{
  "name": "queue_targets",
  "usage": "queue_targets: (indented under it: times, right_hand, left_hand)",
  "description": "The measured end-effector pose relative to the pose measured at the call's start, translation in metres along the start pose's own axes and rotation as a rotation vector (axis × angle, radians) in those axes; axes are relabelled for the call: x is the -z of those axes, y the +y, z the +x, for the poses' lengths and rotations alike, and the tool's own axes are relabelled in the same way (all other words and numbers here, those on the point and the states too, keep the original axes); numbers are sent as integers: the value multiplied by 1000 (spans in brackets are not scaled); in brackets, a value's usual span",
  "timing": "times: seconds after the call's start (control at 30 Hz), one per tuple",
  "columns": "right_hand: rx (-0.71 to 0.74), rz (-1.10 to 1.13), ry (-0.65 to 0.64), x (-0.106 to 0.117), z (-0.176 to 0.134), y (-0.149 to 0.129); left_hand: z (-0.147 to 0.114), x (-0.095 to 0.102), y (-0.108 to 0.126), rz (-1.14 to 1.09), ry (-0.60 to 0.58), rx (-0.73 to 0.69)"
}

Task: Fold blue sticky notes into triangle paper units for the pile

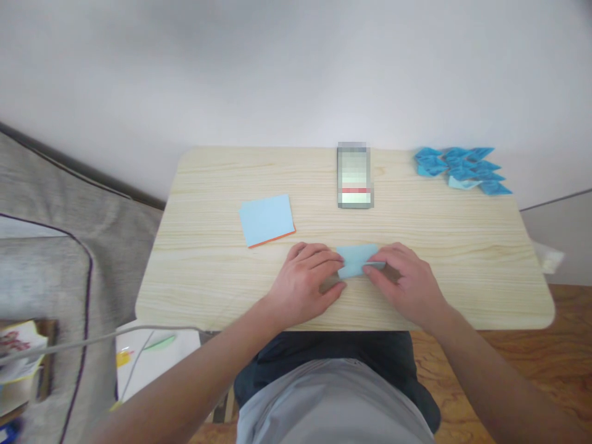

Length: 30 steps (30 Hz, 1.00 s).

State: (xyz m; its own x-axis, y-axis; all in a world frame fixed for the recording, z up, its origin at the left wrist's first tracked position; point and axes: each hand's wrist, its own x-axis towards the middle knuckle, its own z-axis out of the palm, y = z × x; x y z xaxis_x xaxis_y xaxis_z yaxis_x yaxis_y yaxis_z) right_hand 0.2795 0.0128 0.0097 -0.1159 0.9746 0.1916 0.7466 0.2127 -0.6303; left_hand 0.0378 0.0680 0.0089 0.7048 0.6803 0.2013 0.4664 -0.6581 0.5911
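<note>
Toward the front edge of the table (485, 271), a light-blue paper (355, 258) is pinched by the right hand (409, 280) and touched by the half-open left hand (303, 280). Before the phone (354, 176), some room is left.

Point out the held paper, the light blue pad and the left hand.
Held paper (354, 259): head view, middle of its surface.
Light blue pad (267, 219): head view, top face.
Left hand (303, 280): head view, back.

1 pale wood-grain table (208, 271), rounded corners. On top: 1 light-blue paper stack (267, 219), orange at its near edge, left of center; 1 blurred phone (354, 172) toward back; blue folded pieces (462, 166) clustered back right; 1 small light-blue sheet (355, 254) near front, partly covered.
</note>
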Motion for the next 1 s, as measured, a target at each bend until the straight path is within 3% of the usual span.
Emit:
queue_targets:
  times: [0.23, 0.53, 1.0]
  right_hand:
    - [-89, -106, 30, -8, 15, 4]
    - [-49, -187, -4, -11, 22, 7]
    - [-66, -175, -50, -11, 25, 8]
  left_hand:
    - [0, 0, 0, -86, 57, 141]
    - [-2, 1, -3, -30, 37, 61]
    - [-1, 2, -6, -33, 19, 115]
